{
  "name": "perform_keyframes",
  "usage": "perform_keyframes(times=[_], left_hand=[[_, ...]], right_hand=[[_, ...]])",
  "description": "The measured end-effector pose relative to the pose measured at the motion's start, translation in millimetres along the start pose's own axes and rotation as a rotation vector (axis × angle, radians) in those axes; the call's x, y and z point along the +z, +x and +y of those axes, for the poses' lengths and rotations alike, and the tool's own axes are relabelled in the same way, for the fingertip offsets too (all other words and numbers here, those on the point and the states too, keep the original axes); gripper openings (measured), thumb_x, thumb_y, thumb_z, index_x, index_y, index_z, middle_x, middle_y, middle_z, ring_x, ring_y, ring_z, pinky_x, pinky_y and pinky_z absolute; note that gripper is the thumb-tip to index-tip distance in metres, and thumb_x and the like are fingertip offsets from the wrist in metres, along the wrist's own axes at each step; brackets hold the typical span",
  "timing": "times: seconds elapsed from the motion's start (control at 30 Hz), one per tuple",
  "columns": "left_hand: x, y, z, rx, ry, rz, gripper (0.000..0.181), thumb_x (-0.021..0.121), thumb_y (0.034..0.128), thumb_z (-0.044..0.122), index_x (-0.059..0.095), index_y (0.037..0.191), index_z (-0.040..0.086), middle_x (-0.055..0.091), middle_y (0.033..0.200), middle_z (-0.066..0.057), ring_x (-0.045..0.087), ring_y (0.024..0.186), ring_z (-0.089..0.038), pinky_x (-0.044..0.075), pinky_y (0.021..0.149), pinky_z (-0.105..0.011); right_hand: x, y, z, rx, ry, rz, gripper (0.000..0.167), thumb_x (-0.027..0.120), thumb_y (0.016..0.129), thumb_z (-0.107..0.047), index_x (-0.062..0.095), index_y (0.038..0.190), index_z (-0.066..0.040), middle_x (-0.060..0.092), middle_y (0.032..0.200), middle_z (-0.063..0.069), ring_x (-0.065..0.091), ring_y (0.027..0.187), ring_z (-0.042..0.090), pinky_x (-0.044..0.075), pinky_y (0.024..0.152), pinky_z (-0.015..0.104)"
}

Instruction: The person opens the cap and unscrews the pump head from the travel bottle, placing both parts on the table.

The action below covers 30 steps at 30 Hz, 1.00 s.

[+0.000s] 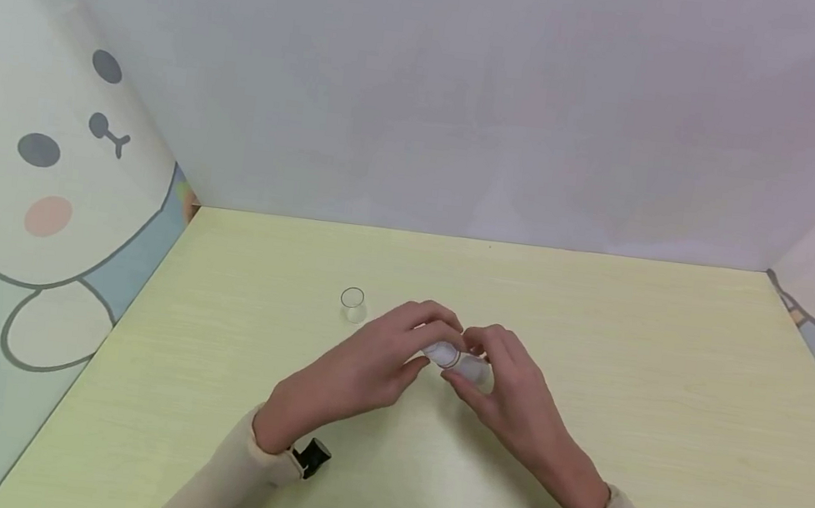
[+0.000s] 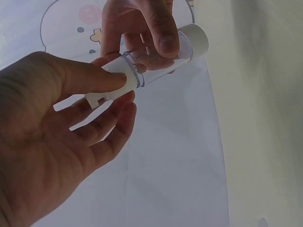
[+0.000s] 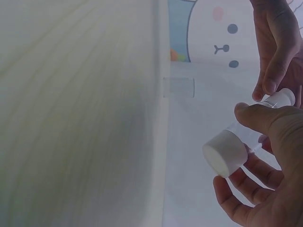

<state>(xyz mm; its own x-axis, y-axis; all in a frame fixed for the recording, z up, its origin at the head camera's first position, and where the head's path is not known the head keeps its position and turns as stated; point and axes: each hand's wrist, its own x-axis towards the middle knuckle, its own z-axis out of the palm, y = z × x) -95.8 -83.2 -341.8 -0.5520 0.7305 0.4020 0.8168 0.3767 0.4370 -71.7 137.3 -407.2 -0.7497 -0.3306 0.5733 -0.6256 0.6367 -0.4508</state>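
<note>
Both hands hold a small clear bottle [image 2: 158, 73] between them, tilted and off the table. My left hand [image 1: 370, 350] pinches its white top part [image 2: 120, 86], which has a notched end, between thumb and fingers. My right hand [image 1: 512, 392] grips the see-through body, with the thumb on one side and the fingers curled beneath. The white base [image 3: 225, 153] sticks out past the right hand. To the left of the hands, a clear, hollow cap [image 1: 352, 305] stands on the table. Whether the bottle contains liquid, I cannot tell.
The pale wood-look table [image 1: 664, 384] meets a plain light wall [image 1: 469, 110] at the back. A side panel with a cartoon bear [image 1: 33, 94] borders it at left, another at right. Small black devices [image 1: 312, 457] sit at both sleeve cuffs.
</note>
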Motion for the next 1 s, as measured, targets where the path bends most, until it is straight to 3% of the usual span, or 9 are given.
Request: perform_keyframes(times=[0.3, 0.6, 0.73, 0.83, 1.0], left_hand=[[-7.7, -5.7, 0.6, -0.096, 0.033, -0.047, 0.045, 0.067, 0.0888, -0.017, 0.065, 0.121, 0.015, 0.069, 0.118, 0.006, 0.064, 0.109, -0.010, 0.057, 0.094, -0.023], [-9.2, -6.9, -0.4, -0.140, 0.074, -0.050, 0.048, 0.071, 0.0874, -0.015, 0.064, 0.126, 0.014, 0.071, 0.120, 0.004, 0.067, 0.108, -0.011, 0.058, 0.093, -0.025], [-8.5, -7.6, -0.2, -0.172, 0.049, -0.059, 0.050, 0.074, 0.0894, -0.008, 0.061, 0.132, 0.013, 0.067, 0.127, 0.004, 0.064, 0.116, -0.012, 0.056, 0.100, -0.027], [-6.7, -6.8, 0.6, -0.159, -0.002, -0.058, 0.052, 0.074, 0.0904, -0.004, 0.058, 0.137, 0.012, 0.060, 0.133, 0.002, 0.059, 0.124, -0.015, 0.052, 0.107, -0.030], [-2.8, -3.6, 1.4, -0.061, -0.047, -0.035, 0.050, 0.067, 0.0874, -0.014, 0.062, 0.131, 0.009, 0.057, 0.133, 0.000, 0.055, 0.127, -0.017, 0.047, 0.112, -0.031]], right_hand=[[-0.5, 0.1, -1.6, 0.019, 0.008, -0.015, 0.050, 0.094, 0.076, -0.010, 0.061, 0.114, -0.010, 0.064, 0.100, 0.000, 0.060, 0.093, 0.014, 0.053, 0.073, 0.027], [-3.5, 1.6, 0.5, 0.020, 0.005, -0.016, 0.050, 0.094, 0.075, -0.009, 0.062, 0.113, -0.010, 0.064, 0.100, -0.001, 0.060, 0.095, 0.014, 0.055, 0.076, 0.030], [-4.4, 1.5, 1.2, 0.025, 0.010, -0.020, 0.050, 0.094, 0.075, -0.009, 0.061, 0.113, -0.010, 0.063, 0.100, -0.001, 0.061, 0.096, 0.014, 0.055, 0.077, 0.030], [-4.7, 1.4, 1.0, 0.033, 0.013, -0.031, 0.049, 0.093, 0.076, -0.009, 0.061, 0.114, -0.010, 0.064, 0.101, -0.001, 0.061, 0.096, 0.014, 0.055, 0.077, 0.030], [-4.5, 1.5, 0.4, 0.032, 0.005, -0.038, 0.051, 0.093, 0.076, -0.010, 0.061, 0.116, -0.010, 0.065, 0.101, 0.001, 0.061, 0.096, 0.016, 0.055, 0.075, 0.030]])
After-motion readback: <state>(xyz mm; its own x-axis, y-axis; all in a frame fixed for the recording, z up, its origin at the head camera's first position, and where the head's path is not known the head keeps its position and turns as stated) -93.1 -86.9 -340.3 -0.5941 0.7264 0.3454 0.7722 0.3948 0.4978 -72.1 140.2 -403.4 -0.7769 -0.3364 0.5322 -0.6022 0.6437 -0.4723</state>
